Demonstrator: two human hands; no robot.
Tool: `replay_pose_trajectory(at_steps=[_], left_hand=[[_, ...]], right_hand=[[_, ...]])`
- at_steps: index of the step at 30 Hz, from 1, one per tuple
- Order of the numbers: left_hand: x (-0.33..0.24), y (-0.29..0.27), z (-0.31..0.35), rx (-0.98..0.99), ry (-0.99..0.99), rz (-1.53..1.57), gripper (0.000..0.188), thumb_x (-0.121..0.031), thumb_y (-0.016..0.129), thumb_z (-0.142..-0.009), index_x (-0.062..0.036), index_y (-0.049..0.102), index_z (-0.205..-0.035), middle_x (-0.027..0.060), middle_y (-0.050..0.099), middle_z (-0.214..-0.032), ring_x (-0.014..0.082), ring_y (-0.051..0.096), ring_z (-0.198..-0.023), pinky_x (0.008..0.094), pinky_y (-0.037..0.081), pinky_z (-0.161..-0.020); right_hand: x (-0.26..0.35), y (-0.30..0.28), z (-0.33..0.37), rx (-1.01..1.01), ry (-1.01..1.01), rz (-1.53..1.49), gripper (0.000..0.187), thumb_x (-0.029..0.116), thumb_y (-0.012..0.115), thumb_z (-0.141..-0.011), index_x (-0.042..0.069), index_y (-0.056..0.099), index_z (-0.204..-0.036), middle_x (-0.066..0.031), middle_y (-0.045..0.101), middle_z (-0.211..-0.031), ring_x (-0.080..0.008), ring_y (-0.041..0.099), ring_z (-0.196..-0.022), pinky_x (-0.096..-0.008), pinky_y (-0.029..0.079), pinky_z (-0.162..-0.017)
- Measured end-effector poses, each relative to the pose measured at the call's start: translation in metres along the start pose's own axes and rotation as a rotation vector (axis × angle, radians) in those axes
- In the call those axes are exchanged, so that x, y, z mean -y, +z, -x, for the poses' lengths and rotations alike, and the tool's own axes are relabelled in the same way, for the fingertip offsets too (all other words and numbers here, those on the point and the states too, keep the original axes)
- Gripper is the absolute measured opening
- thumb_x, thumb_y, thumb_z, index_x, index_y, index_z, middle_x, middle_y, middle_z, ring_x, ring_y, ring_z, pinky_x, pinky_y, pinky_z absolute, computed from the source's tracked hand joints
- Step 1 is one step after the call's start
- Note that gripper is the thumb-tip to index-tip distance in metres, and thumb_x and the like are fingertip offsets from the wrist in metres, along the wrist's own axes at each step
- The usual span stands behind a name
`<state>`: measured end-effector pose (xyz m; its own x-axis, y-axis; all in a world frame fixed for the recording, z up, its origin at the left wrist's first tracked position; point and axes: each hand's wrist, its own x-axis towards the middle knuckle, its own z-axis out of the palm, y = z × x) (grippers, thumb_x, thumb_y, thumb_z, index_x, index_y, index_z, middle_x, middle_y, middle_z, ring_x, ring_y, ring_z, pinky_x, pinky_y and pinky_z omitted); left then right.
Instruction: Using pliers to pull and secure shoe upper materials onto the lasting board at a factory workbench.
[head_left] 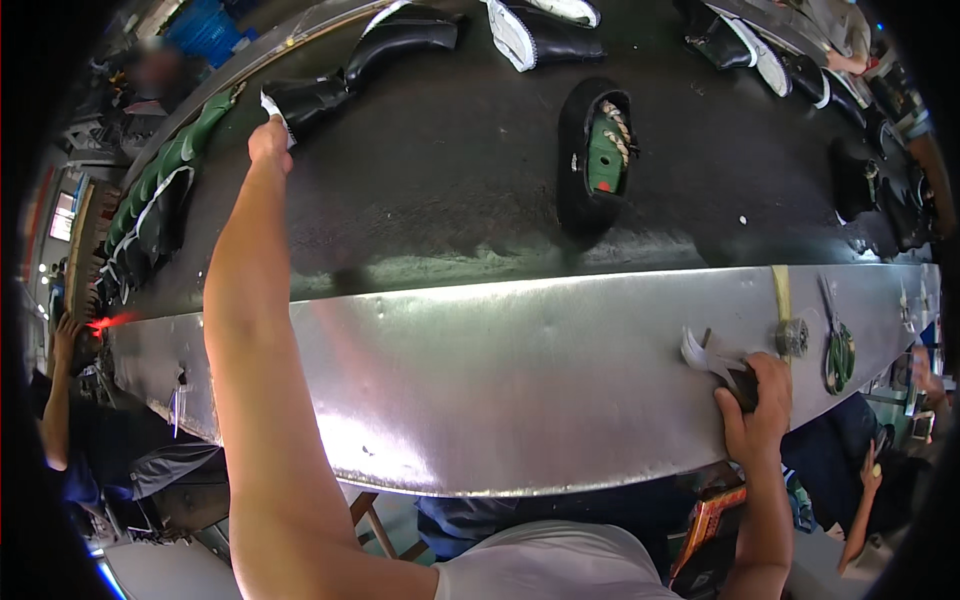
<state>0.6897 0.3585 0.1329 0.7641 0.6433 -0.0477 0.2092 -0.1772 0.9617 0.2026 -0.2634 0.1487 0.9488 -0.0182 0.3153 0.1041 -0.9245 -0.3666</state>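
Evidently partway through handling the boots, with one at the left fingers and others lying out of reach. At far left, green boots point(157, 188) in a row on the dark bench point(420, 190). Next, reaching out with the left hand point(270, 143), fingers curled at the white edge of a black boot point(312, 98); too far off to tell how firmly held, if at all. Apparently not yet brought to the near side. Near the middle, well apart, an upright boot point(577, 150) with a green last point(604, 152) inside. Farther right, gripping a tool point(742, 382) in the right hand point(762, 408), thumb and fingers wrapped round the dark end, over the steel ledge point(500, 390). Just beside, tape point(793, 337); then scissors point(840, 360), unheld.
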Motion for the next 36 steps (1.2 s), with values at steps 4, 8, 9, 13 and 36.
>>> replay_pose_trajectory(at_steps=[4, 8, 9, 13, 36], left_hand=[[-0.026, -0.005, 0.112, 0.264, -0.090, 0.346, 0.045, -0.020, 0.048, -0.101, 0.0032, 0.041, -0.138, 0.0208, 0.043, -0.143, 0.0434, 0.049, -0.124, 0.0647, 0.045, -0.099], [-0.035, -0.092, 0.184, 0.350, -0.111, 0.494, 0.033, -0.015, 0.043, -0.102, 0.0034, 0.045, -0.130, 0.0204, 0.050, -0.134, 0.0402, 0.053, -0.121, 0.0622, 0.047, -0.098], [-0.037, -0.113, 0.204, 0.418, -0.122, 0.527, 0.031, -0.014, 0.042, -0.102, 0.0030, 0.046, -0.128, 0.0195, 0.053, -0.131, 0.0381, 0.056, -0.118, 0.0614, 0.048, -0.097], [-0.079, -0.178, 0.296, 0.514, 0.181, 0.580, 0.029, -0.016, 0.042, -0.103, 0.0016, 0.048, -0.126, 0.0165, 0.059, -0.123, 0.0322, 0.061, -0.112, 0.0583, 0.051, -0.093], [0.163, -0.175, 0.681, 1.509, -0.287, 0.419, 0.109, -0.025, 0.084, -0.072, -0.0129, 0.019, -0.158, 0.0184, -0.003, -0.165, 0.0273, 0.001, -0.153, 0.0374, 0.008, -0.121]], right_hand=[[0.004, -0.007, 0.001, -0.036, 0.005, 0.054, 0.047, 0.019, 0.077, -0.077, -0.001, 0.056, -0.114, -0.0211, 0.060, -0.110, -0.0417, 0.056, -0.102, -0.0476, 0.044, -0.090], [0.007, -0.007, 0.000, -0.089, -0.053, 0.038, 0.043, 0.022, 0.075, -0.080, 0.000, 0.057, -0.113, -0.0195, 0.061, -0.109, -0.0398, 0.056, -0.098, -0.0465, 0.044, -0.088], [0.007, -0.007, 0.001, -0.083, -0.055, 0.034, 0.043, 0.023, 0.075, -0.080, 0.000, 0.057, -0.113, -0.0188, 0.062, -0.109, -0.0392, 0.057, -0.099, -0.0462, 0.044, -0.088], [0.002, 0.002, 0.010, -0.137, -0.076, 0.041, 0.044, 0.026, 0.074, -0.082, 0.000, 0.058, -0.113, -0.0163, 0.063, -0.109, -0.0374, 0.057, -0.103, -0.0456, 0.044, -0.091], [-0.015, 0.034, 0.261, 0.171, 0.773, -0.947, 0.038, 0.037, 0.061, -0.098, 0.001, 0.062, -0.110, -0.0023, 0.063, -0.089, -0.0085, 0.056, -0.075, -0.0243, 0.047, -0.066]])
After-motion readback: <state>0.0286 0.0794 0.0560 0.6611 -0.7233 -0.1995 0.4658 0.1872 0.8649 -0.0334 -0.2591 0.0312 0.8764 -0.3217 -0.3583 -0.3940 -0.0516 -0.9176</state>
